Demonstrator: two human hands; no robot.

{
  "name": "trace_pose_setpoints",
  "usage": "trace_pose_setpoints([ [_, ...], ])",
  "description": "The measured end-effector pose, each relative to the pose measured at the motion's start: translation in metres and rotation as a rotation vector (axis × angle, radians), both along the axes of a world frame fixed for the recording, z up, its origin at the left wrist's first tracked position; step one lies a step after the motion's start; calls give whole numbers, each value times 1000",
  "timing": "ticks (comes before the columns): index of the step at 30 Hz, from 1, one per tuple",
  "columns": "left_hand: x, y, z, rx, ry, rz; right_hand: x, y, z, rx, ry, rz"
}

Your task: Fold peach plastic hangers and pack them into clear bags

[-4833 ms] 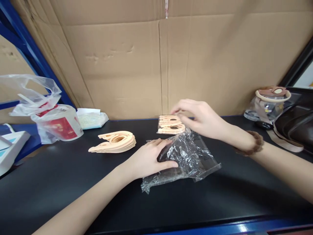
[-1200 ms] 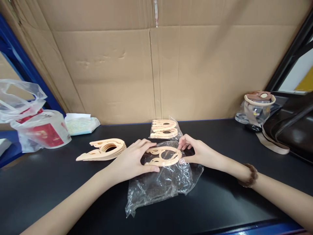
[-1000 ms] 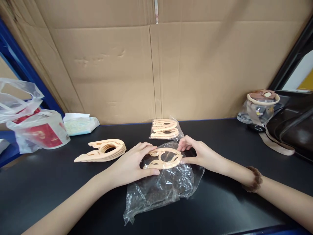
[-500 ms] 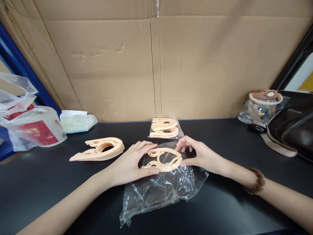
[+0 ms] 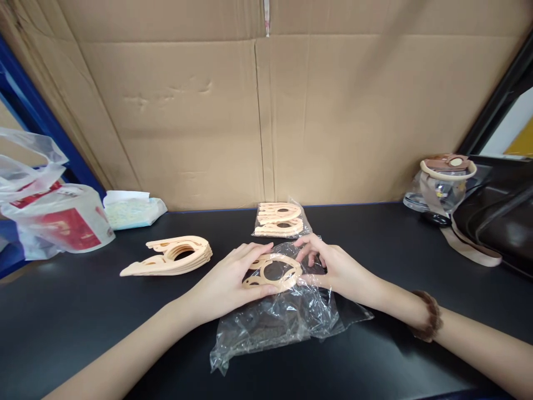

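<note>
My left hand [image 5: 231, 278] is closed around the back end of a beige folded travel hanger [image 5: 287, 283], thumb on the near side and fingers on the far side. The hanger's rounded end points right, into a crinkled clear plastic bag [image 5: 266, 328] spread on the table. My right hand [image 5: 322, 264] is curled at that rounded end, thumb and fingers on the bag's film; the exact grip is partly hidden. To the left lies a stack of similar folded hangers [image 5: 200, 253]. Behind my hands, more hangers [image 5: 278, 226] sit inside a clear bag.
The black table [image 5: 75, 322] ends at a cardboard wall [image 5: 187, 122]. On the left stand a white carrier bag [image 5: 54, 216] with a roll-shaped item and a soft tissue pack [image 5: 135, 210]. At right are a clear strapped bottle [image 5: 443, 186] and a dark brown bag [image 5: 499, 216].
The hanger's rounded end has shifted left and now lies under the film. My right hand has moved slightly left, and the bag's lower part has shifted right.
</note>
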State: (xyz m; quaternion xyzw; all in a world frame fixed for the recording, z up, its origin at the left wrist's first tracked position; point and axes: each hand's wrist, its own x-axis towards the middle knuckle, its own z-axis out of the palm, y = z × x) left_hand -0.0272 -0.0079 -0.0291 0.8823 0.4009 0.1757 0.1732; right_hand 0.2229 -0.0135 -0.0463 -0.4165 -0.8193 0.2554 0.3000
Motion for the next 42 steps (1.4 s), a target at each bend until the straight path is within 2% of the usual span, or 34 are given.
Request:
trace_pose_setpoints([
  [9, 1, 2, -6, 42, -17, -86, -8, -2, -1, 11, -47, 7],
  [17, -1, 1, -3, 15, 49, -75, -4, 0, -3, 2, -53, 9],
  [24, -2, -1, 2, 56, 112, -52, 0, -2, -1, -2, -45, 4],
  [30, -3, 0, -2, 98, 126, -46, 3, -3, 0, -23, -18, 21],
  [38, -2, 1, -3, 107, 228, -92, 9, -4, 12, 23, -37, -17],
  [42, -3, 1, -1, 196, 228, -131, 12, -7, 19, 69, -87, -80],
])
